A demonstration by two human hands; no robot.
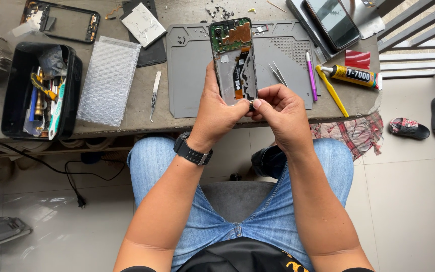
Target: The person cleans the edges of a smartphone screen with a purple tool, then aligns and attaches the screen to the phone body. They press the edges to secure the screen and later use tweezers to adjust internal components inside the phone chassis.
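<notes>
Jeans-clad knees fill the bottom of my view, below the concrete bench [127, 108] and its grey work mat [192, 75]. Above the mat, my left hand [216, 113] clamps the opened phone [234, 60] by its edges. My right hand [280, 108] pinches its bottom corner, fingertips together, mid-disassembly I judge; next calls for a fine, steady pull.

A grey silicone work mat [192, 75] lies on the concrete bench just beyond the hands — metal tweezers [278, 73] and a purple pen-shaped tool [311, 75] rest on it to their right. Further right lies a yellow glue tube [354, 76]. Well to the left sit a bubble-wrap pouch [109, 80] and a black plastic tool bin [18, 90].
</notes>
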